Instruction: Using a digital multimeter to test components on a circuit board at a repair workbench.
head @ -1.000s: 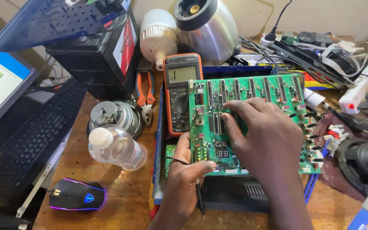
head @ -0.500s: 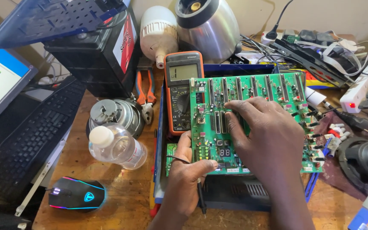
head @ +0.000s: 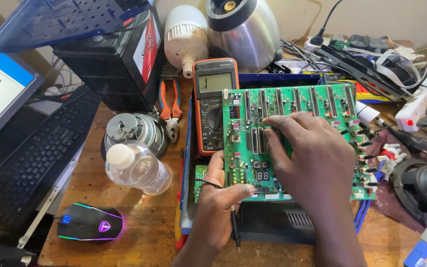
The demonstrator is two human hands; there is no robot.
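A green circuit board (head: pixel 297 138) lies face up on a dark blue casing (head: pixel 273 225) at the middle of the wooden bench (head: pixel 139 237). All positions below are taken from this board.

Right hand (head: pixel 312 158): laid palm down across the board's centre, fingers spread and apart, fingertips touching the row of long slots in its upper half. It grips nothing.

Left hand (head: pixel 221 200): at the board's lower left corner, thumb pressed onto the board's bottom edge, fingers underneath, so clamped on the board. A thin black probe (head: pixel 234 227) with a fine black lead sits in the same hand; how firmly it is held cannot be made out.

Touching the board's left edge: an orange multimeter (head: pixel 213 106), partly tucked under it. Further left: orange-handled pliers (head: pixel 170 101), a round metal part (head: pixel 134 129), a clear plastic bottle (head: pixel 137 168) on its side, a lit mouse (head: pixel 91 223). A black keyboard (head: pixel 35 158) lies well beyond. Above the board: a steel vessel (head: pixel 245 32). Right of it: tangled cables and a white power strip (head: pixel 421 101).
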